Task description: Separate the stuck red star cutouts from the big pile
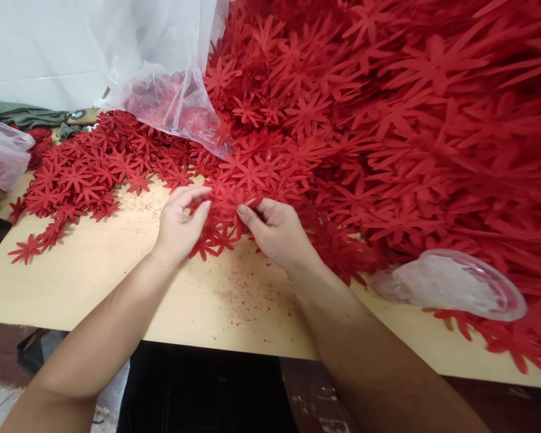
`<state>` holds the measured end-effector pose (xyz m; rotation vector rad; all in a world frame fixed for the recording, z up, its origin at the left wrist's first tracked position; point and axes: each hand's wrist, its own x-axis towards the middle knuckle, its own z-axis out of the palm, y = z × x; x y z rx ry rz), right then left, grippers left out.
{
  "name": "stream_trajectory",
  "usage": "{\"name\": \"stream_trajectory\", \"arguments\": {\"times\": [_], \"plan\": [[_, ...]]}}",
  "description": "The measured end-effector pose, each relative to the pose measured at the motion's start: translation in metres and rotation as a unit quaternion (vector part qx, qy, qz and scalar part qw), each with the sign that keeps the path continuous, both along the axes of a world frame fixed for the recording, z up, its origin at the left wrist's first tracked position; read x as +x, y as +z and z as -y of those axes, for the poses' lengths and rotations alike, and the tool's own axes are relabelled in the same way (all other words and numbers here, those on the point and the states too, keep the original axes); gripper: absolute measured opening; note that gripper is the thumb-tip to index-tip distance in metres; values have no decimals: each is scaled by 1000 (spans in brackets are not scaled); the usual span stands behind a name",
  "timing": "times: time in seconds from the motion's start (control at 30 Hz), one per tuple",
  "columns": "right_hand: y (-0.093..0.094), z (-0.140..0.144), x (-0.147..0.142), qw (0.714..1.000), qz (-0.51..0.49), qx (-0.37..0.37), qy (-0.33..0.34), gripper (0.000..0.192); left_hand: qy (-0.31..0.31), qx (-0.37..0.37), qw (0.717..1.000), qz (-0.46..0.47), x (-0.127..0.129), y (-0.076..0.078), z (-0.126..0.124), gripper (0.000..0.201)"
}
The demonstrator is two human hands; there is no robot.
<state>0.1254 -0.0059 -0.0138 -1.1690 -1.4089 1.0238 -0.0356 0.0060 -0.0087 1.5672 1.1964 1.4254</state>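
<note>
Between my hands is a red flower cutout point(228, 207) with several narrow petals, raised slightly over other cutouts of the same kind. My right hand point(279, 231) pinches one of its petals between thumb and fingers. On the other side, my left hand point(179, 221) has its thumb and forefinger apart, close to the flower's left edge, and no object shows in its grasp. Beneath and behind the hands, a big heap of red flower cutouts point(306, 108) climbs to the right. Some loose cutouts point(216, 237) lie just under the held one.
A smaller pile of cutouts point(85, 171) spreads over the left of the wooden table point(94, 282). A clear plastic bag point(171, 102) hangs onto the heap. At the right stands a clear plastic tub point(460, 282) with whitish contents. Red crumbs dot the tabletop near me.
</note>
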Motion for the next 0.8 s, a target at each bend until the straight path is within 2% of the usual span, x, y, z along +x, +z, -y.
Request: {"name": "stream_trajectory", "arguments": {"times": [0.07, 0.13, 0.2, 0.27, 0.33, 0.43, 0.57, 0.7, 0.8], "plan": [[2, 3, -1, 999, 37, 9, -15, 44, -83, -54, 994, 37, 8, 1, 8, 17], [3, 4, -2, 997, 62, 8, -43, 53, -131, -94, 985, 58, 15, 0, 14, 22], [4, 3, -3, 998, 56, 2, -41, 59, -127, -105, 985, 59, 19, -3, 16, 22], [4, 3, -4, 1000, 22, 3, -7, 59, -101, -103, 988, 59, 19, -5, 14, 15], [4, 3, -6, 999, -18, 6, 37, 56, -80, -100, 990, 64, 17, -5, 10, 8], [3, 4, -9, 995, -42, 9, 94, 48, -64, -93, 991, 71, 12, -3, 7, 10], [1, 4, -8, 991, -56, -9, 123, 44, -66, -90, 991, 68, 9, 1, 7, 5], [1, 2, -4, 990, -57, -33, 125, 44, -103, -28, 994, 12, 8, 6, 11, 22], [2, 2, -4, 990, -50, -41, 125, 46, -104, 24, 994, -24, 8, 8, 12, 14]]}}
